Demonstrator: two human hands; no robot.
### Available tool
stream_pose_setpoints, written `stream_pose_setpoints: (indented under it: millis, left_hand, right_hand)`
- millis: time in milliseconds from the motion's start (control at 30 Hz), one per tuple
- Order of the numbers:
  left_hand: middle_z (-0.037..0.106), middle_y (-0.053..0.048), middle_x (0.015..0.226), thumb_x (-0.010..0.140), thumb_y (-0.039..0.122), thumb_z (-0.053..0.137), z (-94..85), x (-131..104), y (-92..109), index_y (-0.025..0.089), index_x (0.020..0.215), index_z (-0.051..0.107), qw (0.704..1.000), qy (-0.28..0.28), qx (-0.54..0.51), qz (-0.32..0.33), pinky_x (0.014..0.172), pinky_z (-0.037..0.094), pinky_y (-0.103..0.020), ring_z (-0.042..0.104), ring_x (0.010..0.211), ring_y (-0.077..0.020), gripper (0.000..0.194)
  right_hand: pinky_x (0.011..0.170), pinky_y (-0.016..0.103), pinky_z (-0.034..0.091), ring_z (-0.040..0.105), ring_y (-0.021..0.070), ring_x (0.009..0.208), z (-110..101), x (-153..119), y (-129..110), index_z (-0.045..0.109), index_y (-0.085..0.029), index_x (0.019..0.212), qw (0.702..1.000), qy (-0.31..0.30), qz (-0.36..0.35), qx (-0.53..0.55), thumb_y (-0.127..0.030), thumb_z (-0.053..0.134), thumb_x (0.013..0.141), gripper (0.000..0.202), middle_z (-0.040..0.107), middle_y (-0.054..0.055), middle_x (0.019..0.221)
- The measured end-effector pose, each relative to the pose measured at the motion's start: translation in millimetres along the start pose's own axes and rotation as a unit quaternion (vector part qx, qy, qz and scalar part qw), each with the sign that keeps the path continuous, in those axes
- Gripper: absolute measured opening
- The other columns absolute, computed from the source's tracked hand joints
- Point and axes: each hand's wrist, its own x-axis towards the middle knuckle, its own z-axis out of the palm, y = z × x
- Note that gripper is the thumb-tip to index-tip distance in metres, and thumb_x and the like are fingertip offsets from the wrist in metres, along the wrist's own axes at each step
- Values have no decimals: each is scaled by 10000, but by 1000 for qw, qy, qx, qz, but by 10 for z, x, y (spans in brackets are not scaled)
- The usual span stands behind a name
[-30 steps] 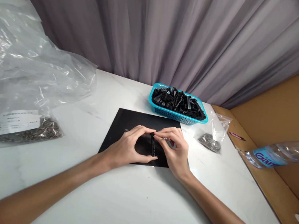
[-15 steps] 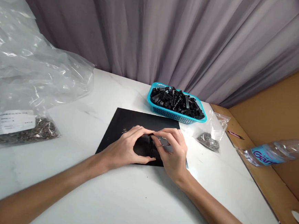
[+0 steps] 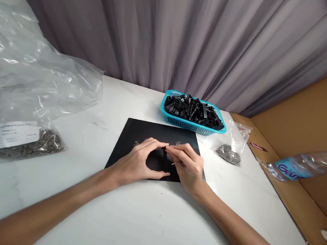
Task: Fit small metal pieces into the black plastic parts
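Note:
A slim black plastic part (image 3: 165,161) stands on end over the black mat (image 3: 151,129). My left hand (image 3: 139,160) is closed on it, fingers at its top end and thumb at its bottom end. From the other side, my right hand (image 3: 189,168) brings its fingertips to the top of the part. A thin, light metal tool (image 3: 174,163) pokes out from among the right fingers; its kind is too small to make out. Tiny metal pieces lie on the mat in a left pile (image 3: 136,143) and a right pile (image 3: 178,143).
Behind the mat stands a blue basket (image 3: 195,129) heaped with black plastic parts. A large clear bag (image 3: 56,76) and a labelled bag of metal pieces (image 3: 45,145) lie left. A smaller bag (image 3: 229,154) and a water bottle (image 3: 298,167) are right.
My right hand has turned slightly and its fingers have shifted, so the thin tool shows less and the right pile is more exposed. My left hand holds the part as before.

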Motion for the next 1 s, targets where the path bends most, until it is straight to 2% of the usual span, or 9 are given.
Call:
stream_pose_setpoints:
  millis: [167,267,433,533,633,700,867,1000]
  left_hand:
    - [696,-57,1158,730,344,882,-15,23,13,211,1270,588,1000,9,-1,-12,959,571,-391,675,1074,-224,629]
    - [697,-59,1170,727,334,882,-17,30,-3,212,1272,590,1000,13,-6,-11,968,569,-384,672,1085,-222,630]
    - [709,-67,1131,733,331,865,-37,51,-36,191,1231,618,1000,27,-9,-12,936,585,-374,691,1011,-211,573]
    - [713,-67,1108,715,363,871,-61,69,-30,187,1216,635,999,24,-14,-35,913,594,-375,695,974,-210,581]
    - [721,-55,1081,691,410,882,-79,81,-10,199,1197,646,998,12,-20,-57,902,602,-371,699,963,-212,597]
    - [726,-48,1061,684,420,883,-84,85,1,202,1174,651,998,9,-20,-66,903,605,-370,702,961,-215,585]
    - [727,-52,1063,678,417,884,-78,91,13,191,1165,649,997,3,-16,-76,916,600,-380,698,961,-219,586]
    - [718,-45,1078,689,410,875,-63,90,14,206,1207,646,998,-9,-16,-62,923,587,-387,689,978,-222,602]
  right_hand:
    - [724,309,620,726,160,843,24,-21,43,736,-256,1185,1000,-10,-6,27,-109,598,995,277,716,66,1018]
    - [706,306,617,717,157,834,32,-25,38,728,-265,1216,999,-22,2,38,-121,591,1000,294,705,72,1048]
    - [748,325,590,665,168,857,-20,42,-14,722,-245,1247,997,-65,30,41,-179,608,991,288,687,76,1031]
    - [717,300,556,631,170,872,-100,127,-46,751,-233,1205,988,-101,94,76,-243,636,977,256,671,69,1011]
    - [599,249,478,574,133,761,-168,194,-48,777,-235,1155,962,-131,187,147,-303,623,990,236,651,51,974]
    - [576,246,445,535,123,717,-181,213,-34,780,-242,1153,948,-135,222,184,-341,609,999,250,655,49,982]
    - [592,257,424,502,119,667,-138,231,15,772,-243,1157,933,-103,269,218,-392,647,967,272,700,30,943]
    - [632,270,441,578,148,716,-109,263,41,785,-194,932,911,-73,324,244,-451,720,902,267,735,36,853]
